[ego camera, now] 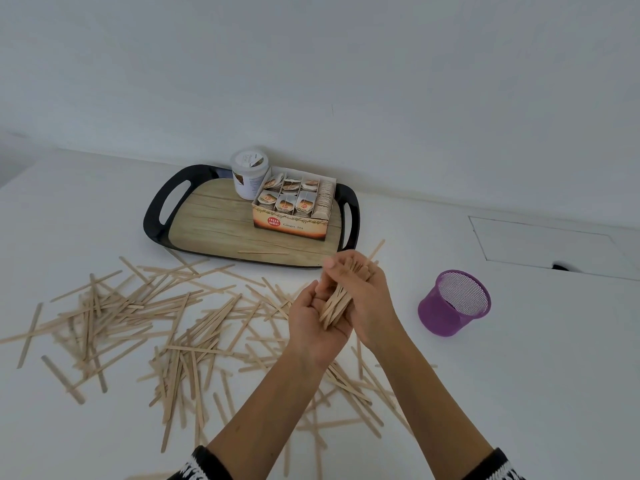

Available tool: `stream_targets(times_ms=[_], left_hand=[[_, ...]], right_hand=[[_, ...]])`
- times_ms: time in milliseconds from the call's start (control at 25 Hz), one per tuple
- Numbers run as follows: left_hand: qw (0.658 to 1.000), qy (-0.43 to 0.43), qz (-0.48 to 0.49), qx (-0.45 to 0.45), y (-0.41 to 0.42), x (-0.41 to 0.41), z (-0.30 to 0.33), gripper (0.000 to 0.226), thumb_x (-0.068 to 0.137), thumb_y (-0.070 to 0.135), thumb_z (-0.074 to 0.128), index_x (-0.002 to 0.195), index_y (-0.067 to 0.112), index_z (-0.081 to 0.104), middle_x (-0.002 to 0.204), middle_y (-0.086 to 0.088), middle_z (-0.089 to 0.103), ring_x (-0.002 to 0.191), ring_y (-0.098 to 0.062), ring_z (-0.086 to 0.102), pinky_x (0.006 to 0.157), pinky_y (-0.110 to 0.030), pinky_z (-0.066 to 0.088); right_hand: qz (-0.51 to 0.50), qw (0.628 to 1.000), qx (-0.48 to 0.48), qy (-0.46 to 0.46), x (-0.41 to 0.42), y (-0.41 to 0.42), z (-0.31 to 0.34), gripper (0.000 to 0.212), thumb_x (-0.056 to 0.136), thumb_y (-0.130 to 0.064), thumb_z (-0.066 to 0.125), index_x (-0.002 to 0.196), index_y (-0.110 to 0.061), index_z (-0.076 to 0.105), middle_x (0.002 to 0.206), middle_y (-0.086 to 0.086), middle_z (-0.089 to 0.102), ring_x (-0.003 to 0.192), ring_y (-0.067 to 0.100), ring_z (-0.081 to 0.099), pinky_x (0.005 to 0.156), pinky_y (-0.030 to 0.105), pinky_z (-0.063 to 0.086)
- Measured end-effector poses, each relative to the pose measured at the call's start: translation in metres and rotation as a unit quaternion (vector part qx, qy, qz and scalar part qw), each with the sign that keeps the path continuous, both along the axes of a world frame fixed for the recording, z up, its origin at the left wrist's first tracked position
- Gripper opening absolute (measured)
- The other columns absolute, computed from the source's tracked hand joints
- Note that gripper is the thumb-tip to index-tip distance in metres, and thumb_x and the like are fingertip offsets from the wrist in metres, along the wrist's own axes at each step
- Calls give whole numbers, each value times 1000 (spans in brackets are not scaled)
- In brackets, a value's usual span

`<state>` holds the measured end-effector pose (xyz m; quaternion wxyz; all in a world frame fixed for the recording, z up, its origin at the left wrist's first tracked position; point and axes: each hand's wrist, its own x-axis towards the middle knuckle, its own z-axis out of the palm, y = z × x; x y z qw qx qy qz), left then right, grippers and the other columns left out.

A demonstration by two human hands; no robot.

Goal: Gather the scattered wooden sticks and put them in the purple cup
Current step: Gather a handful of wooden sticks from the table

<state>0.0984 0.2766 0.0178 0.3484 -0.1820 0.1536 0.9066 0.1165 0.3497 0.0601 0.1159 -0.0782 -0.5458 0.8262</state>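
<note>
Many pale wooden sticks point(166, 320) lie scattered over the white table, mostly left and below centre. A bundle of sticks point(341, 297) is held above the table between both hands. My left hand point(311, 320) cups the bundle's lower end from below, palm up. My right hand point(363, 292) grips its upper part, fingers curled round it. The purple mesh cup point(453, 303) stands upright to the right of my hands, and its visible inside looks empty.
A black tray point(162, 202) with a wood-look base sits at the back, holding a ginger tea box point(294, 209), a white jar point(249, 173) and one stick point(263, 252). A wall rises behind it. A hatch outline point(547, 244) marks the table at far right.
</note>
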Motion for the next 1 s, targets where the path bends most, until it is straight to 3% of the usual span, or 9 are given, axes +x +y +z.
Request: stream_targets(times_ms=[80, 200, 320, 360, 520, 600, 720, 840, 1000], left_hand=[[999, 33, -10, -13, 2, 1, 0, 23, 91, 25, 53, 95, 10, 70, 93, -3, 71, 92, -14, 68, 83, -27, 53], [998, 8, -59, 25, 6, 3, 1, 18, 94, 27, 49, 93, 12, 60, 105, -3, 55, 117, -16, 54, 107, -33, 38], [979, 156, -72, -113, -1, -4, 3, 38, 98, 34, 40, 87, 9, 67, 80, -5, 66, 92, -20, 66, 82, -29, 53], [952, 239, -50, -186, -6, -9, 8, 39, 100, 33, 37, 97, 10, 68, 84, -5, 70, 87, -20, 67, 74, -28, 54], [755, 573, -3, -319, -20, -37, 36, 40, 102, 40, 31, 130, 28, 56, 120, 6, 68, 115, -13, 60, 94, -24, 48], [672, 653, -63, -344, -19, -43, 44, 42, 100, 47, 36, 133, 29, 54, 122, 12, 66, 116, -7, 59, 96, -26, 47], [602, 678, -89, -412, -19, -41, 43, 44, 98, 51, 36, 119, 27, 66, 112, 16, 70, 108, -1, 61, 92, -30, 51], [627, 658, -94, -406, -21, -37, 35, 46, 99, 50, 34, 114, 25, 69, 110, 14, 70, 108, -1, 61, 91, -21, 48], [805, 456, -70, -373, -19, -38, 22, 55, 98, 55, 27, 125, 20, 60, 124, 6, 65, 112, -8, 61, 89, -25, 50]], right_hand=[[-26, 998, -45, -29, 0, -13, -9, 15, 78, -20, 72, 74, -9, 62, 63, 4, 55, 59, 13, 52, 55, 22, 44], [-87, 981, -168, -33, -1, -26, -18, 27, 89, -32, 62, 66, -20, 53, 52, -4, 41, 48, 7, 37, 53, 15, 34], [-50, 993, -35, -100, 1, -9, -14, 45, 89, -28, 61, 51, -20, 39, 41, -4, 29, 37, 10, 24, 40, 21, 26], [-30, 994, -13, -107, 1, -5, -12, 45, 89, -23, 59, 49, -19, 39, 40, -5, 29, 35, 9, 23, 38, 21, 23], [14, 985, -20, -170, 5, 6, -12, 42, 86, -9, 56, 48, -19, 39, 43, -4, 28, 36, 9, 21, 38, 20, 20], [43, 983, -23, -179, 7, 4, -15, 40, 83, -11, 56, 48, -18, 37, 43, -4, 26, 36, 9, 20, 39, 20, 20], [64, 977, -67, -193, 9, 6, -16, 41, 86, -14, 53, 49, -18, 36, 41, -5, 26, 35, 8, 21, 39, 19, 20], [74, 970, -80, -216, 8, 11, -18, 43, 88, -15, 51, 49, -19, 34, 41, -6, 26, 35, 7, 20, 40, 20, 19], [79, 964, -156, -201, 6, 19, -17, 49, 91, -20, 51, 46, -21, 30, 37, -8, 23, 31, 5, 19, 36, 17, 18]])
